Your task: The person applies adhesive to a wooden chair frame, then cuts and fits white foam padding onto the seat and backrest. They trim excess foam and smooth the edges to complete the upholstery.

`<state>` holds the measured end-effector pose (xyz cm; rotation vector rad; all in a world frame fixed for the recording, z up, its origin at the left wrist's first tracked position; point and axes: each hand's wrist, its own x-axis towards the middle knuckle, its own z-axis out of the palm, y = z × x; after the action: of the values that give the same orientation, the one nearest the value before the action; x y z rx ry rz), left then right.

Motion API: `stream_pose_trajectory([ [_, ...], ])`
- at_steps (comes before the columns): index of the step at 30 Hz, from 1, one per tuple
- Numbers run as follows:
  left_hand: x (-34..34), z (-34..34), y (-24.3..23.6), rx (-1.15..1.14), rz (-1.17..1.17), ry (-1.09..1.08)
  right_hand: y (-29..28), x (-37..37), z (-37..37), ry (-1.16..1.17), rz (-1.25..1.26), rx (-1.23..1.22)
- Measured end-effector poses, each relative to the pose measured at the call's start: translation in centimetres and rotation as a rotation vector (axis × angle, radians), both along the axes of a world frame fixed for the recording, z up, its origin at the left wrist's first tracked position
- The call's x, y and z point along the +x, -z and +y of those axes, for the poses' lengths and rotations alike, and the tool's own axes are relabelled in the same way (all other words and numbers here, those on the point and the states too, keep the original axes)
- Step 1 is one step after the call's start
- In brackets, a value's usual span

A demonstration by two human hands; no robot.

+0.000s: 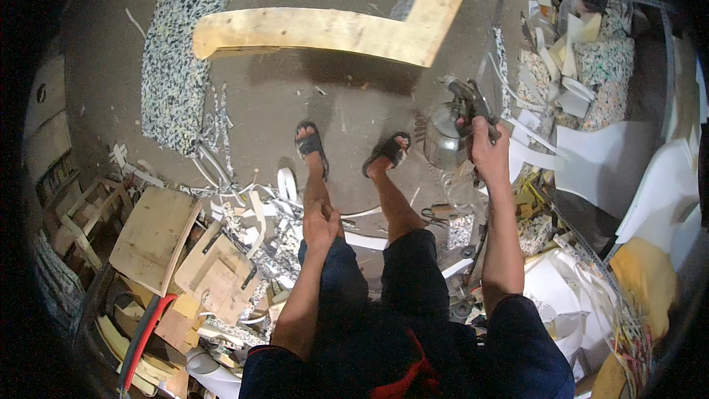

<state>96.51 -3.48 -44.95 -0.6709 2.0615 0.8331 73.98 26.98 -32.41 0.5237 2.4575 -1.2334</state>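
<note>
My right hand [487,149] is closed around the handle of a spray gun [473,102] with a round metal cup [444,133]. The gun is held to the right of my feet, by a dark coiled hose. Near my left knee is my left hand [320,229], its fingers curled in and partly hidden, with no object showing in it. Ahead of my feet is an angled piece of pale wood [317,29], one long curved arm joining another at a corner. It is apart from both hands.
Speckled foam slab [177,52] lies at the left. Foam scraps [605,66] are heaped at the right, beside white sheets [602,166]. Wooden panels [155,240] and a red-handled saw [144,343] are at lower left. Scissors [437,214] and offcuts litter the floor around my legs.
</note>
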Motion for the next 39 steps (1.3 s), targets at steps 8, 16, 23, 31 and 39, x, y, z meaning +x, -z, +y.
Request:
stream_pose_trajectory([
  [8,5.4,-7.6,3.5,-0.082,0.066,0.277,3.7,-2.4,-15.0,0.057,0.144,0.113],
  [16,7.3,-12.4,5.0,-0.009,0.274,0.327,5.4,-5.5,-32.6,-0.031,0.177,-0.028],
  [23,8.3,-15.0,3.7,-0.018,0.159,0.329,6.7,-6.0,-41.6,-0.172,0.188,-0.138],
  [31,8.9,-16.0,4.2,0.061,-0.055,0.304,5.4,-1.4,-37.2,-0.235,0.144,-0.205],
  [39,7.0,-13.7,3.8,0.009,-0.124,0.525,6.6,5.5,-25.2,0.262,0.247,-0.089],
])
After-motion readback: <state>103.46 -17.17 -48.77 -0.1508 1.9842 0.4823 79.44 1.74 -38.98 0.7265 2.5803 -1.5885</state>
